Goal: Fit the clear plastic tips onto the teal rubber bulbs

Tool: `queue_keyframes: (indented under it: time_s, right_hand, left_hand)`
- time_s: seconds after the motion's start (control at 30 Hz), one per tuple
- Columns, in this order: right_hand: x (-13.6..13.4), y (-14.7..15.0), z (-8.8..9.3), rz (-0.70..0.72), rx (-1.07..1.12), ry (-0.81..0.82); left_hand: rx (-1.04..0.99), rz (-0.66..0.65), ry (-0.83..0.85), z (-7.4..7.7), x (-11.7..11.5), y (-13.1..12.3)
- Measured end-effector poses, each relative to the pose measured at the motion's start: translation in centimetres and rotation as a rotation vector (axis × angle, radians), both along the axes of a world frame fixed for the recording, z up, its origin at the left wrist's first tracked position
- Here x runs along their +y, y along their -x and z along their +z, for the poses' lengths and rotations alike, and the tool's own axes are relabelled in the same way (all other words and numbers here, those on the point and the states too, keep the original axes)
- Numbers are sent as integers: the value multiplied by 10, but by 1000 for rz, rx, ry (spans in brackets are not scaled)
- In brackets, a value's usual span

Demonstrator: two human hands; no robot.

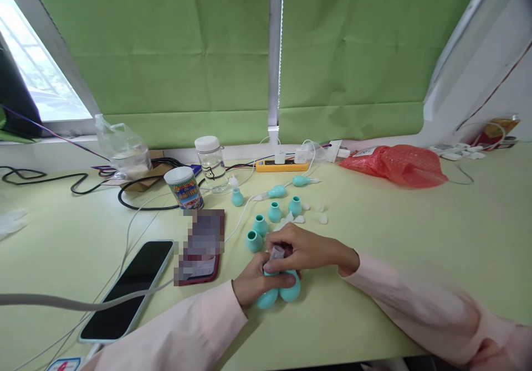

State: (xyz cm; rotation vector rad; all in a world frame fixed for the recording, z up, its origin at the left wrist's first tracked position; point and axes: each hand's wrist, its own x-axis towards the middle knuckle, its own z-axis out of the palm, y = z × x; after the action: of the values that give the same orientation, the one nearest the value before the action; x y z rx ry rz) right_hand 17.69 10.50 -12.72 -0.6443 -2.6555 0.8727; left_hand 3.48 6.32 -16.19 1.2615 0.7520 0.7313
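Hands (291, 252) curl together over teal bulbs (279, 290), right grip pinching a clear tip (276, 253).

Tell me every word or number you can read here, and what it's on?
No text here can be read for sure.
Can: colourful label with lettering, too blurred to read.
White tag by the red bag: print too small.
Sticker at the table's near edge: red mark, unreadable.
Dark red item beside the phone: pixelated.

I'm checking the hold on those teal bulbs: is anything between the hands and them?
Nothing visible. The left hand grips the teal bulbs directly, and the right hand pinches the clear tip on top. The loose bulbs stand behind, apart.
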Motion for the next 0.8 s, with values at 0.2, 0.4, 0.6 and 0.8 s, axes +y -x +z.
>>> queue_keyframes:
  time_s: [0.2, 0.4, 0.6, 0.8]
  right_hand:
    - [0, 4, -1, -288, 66, 10]
    - [-1, 5, -4, -352, -19, 284]
    - [7, 2, -11, -344, 11, 376]
    - [7, 7, -15, -405, 25, 366]
  left_hand:
    - [-106, -112, 185, 2, 4, 6]
    - [-127, -173, 296, 4, 2, 5]
    - [-100, -84, 340, 2, 4, 5]
    - [-212, -133, 362, 1, 5, 6]
